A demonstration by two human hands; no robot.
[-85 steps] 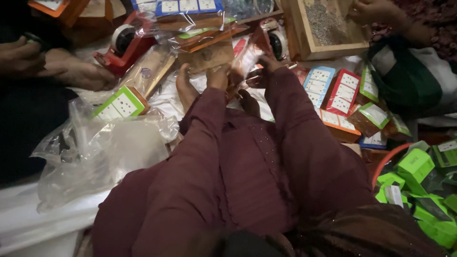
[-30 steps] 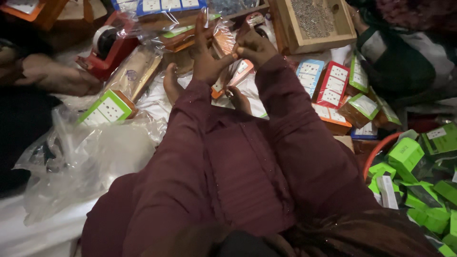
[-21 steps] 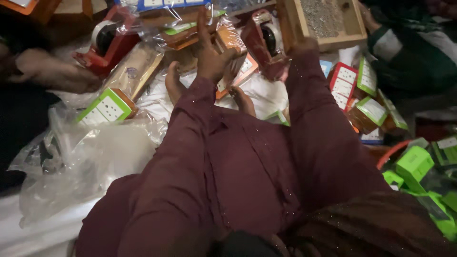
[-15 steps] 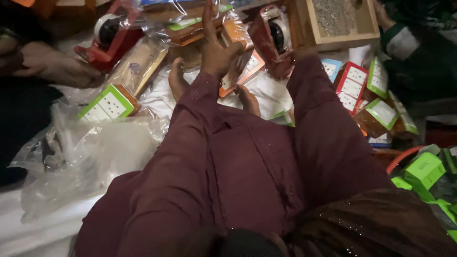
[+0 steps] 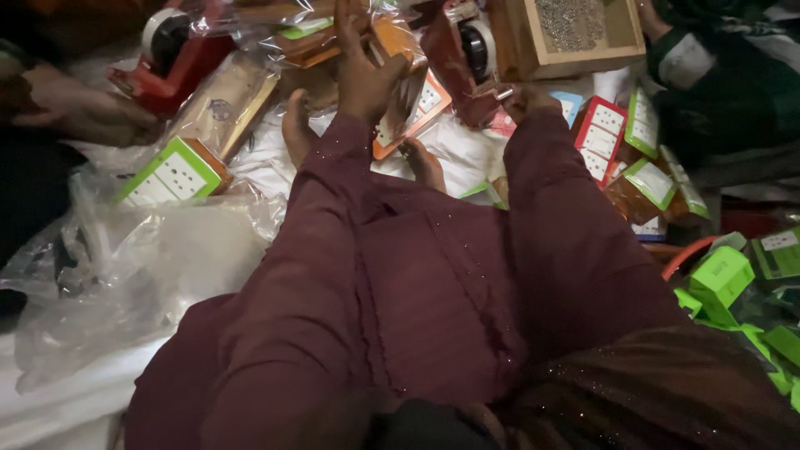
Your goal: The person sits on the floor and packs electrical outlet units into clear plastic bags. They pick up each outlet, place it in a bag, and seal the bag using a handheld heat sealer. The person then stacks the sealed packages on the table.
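My left hand [image 5: 362, 67] reaches forward with its fingers pointing up and grips an orange box wrapped in clear plastic [image 5: 408, 92]. My right hand [image 5: 523, 98] is mostly hidden by my maroon sleeve. It rests at the base of a red tape dispenser [image 5: 468, 52], and its grip is hidden. My bare feet [image 5: 296, 125] lie just below the wrapped box.
A wooden box of small metal pieces [image 5: 571, 33] stands at the top right. A second red tape dispenser [image 5: 167, 46] and another person's hand [image 5: 75, 108] are at the left. Small green and red boxes [image 5: 646, 179] lie to the right, with clear plastic bags [image 5: 142, 267] at the left.
My right hand left the wrapped box and moved right to the red tape dispenser. My left hand kept hold of the wrapped box.
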